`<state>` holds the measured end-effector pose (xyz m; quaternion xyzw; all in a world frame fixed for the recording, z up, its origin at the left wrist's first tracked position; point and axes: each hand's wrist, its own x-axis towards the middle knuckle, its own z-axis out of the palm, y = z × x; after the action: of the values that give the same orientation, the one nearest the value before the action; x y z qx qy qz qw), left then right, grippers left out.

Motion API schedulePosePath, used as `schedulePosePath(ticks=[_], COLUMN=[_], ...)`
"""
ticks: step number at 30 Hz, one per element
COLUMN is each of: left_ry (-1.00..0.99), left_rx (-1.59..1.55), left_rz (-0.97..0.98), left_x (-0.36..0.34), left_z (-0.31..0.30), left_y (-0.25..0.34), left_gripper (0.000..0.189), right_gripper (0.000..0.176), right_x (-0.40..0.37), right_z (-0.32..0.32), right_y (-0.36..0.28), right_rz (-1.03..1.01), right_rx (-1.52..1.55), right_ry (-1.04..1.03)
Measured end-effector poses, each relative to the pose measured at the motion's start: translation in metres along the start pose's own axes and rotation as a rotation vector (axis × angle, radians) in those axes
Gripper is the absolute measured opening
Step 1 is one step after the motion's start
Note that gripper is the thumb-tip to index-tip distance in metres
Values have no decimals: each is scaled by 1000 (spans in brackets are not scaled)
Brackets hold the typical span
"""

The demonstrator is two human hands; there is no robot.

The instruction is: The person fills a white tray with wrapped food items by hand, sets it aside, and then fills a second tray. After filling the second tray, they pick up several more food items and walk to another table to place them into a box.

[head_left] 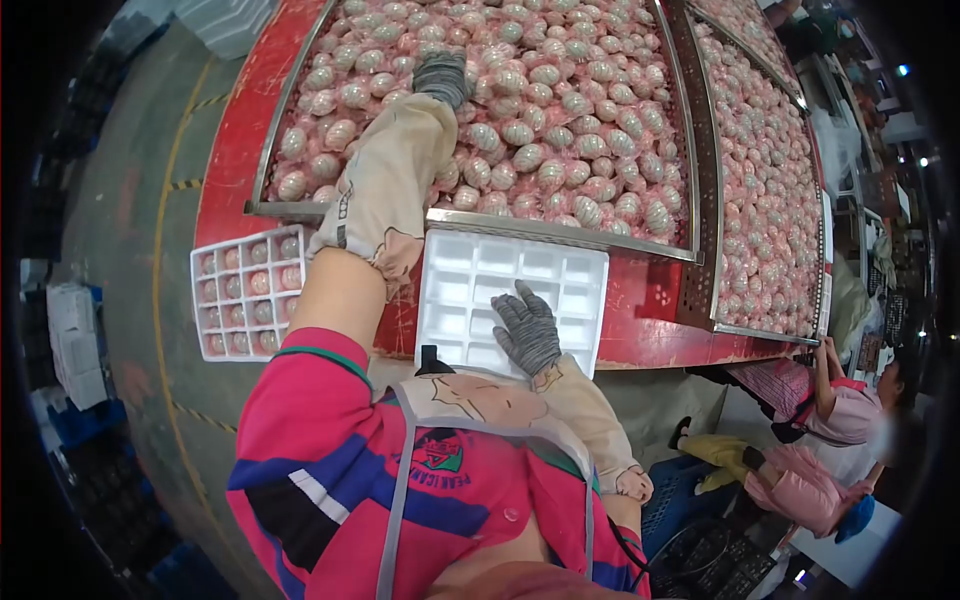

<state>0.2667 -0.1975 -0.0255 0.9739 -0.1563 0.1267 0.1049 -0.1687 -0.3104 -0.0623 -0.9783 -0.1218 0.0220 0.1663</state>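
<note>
My left hand (441, 80), in a grey knitted glove, reaches forward into a wide metal-edged bin (560, 232) heaped with egg-shaped pieces (530, 157) in pinkish clear wrapping. Its fingers point down among the pieces and are hidden behind the back of the hand. A white foam tray (452, 262) divided into square compartments lies just in front of the bin. Over the near part of this tray is my right hand (527, 328), gloved in the same grey, fingers spread and nothing in them. The tray's visible compartments hold nothing. Beige sleeve covers (385, 180) reach up both forearms.
On the left stands a second white tray (303, 262) filled with wrapped pieces. The bins rest on a red table (640, 320). Another full bin (760, 180) lies to the right, with people in pink (810, 490) nearby. White foam boxes (75, 345) sit on the floor at left.
</note>
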Motion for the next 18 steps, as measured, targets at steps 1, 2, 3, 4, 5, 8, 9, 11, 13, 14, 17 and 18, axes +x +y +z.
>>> schedulePosePath(ticks=[1, 2, 3, 4, 5, 8, 9, 11, 13, 14, 17, 18], left_ry=[-35, -76, 68, 63, 69, -120, -323, -479, -839, -972, -1055, -1087], left_rx=[6, 15, -33, -27, -424, -1236, -1528, -1569, -1678, -1703, -1638, -1498], left_rz=[52, 101, 197, 192, 179, 35, -3, 269, -244, -271, -239, -228], left_x=[4, 2, -5, -8, -11, -58, -84, -127, -166, -182, -226, -236], left_z=[0, 2, 2, 4, 7, -44, -67, -89, -109, -135, -114, -109], left_y=[0, 0, -7, -16, -25, -31, -33, -36, -32, -24, -29, -32], left_gripper=[49, 49, 55, 55, 51, 48, 49, 52, 57, 61, 62, 61], right_gripper=[52, 52, 49, 49, 46, 34, 29, 27, 30, 37, 46, 48], right_x=[1, 0, 2, 5, 8, 20, 29, 58, 92, 107, 121, 121], right_z=[-1, -3, -10, -14, -17, -35, -45, -65, -79, -86, -75, -67], right_y=[1, 0, -2, 1, 7, 14, 14, 17, 22, 10, -5, -7], right_rz=[-8, -18, -24, -29, -76, 31, 122, 233, 192, 336, 224, 126], right_rx=[12, 30, 52, 59, 109, 478, 620, 951, 845, 1385, 1313, 1110], right_ry=[-24, -53, -27, -30, -13, 61, 123, 167, 175, 173, 59, -19])
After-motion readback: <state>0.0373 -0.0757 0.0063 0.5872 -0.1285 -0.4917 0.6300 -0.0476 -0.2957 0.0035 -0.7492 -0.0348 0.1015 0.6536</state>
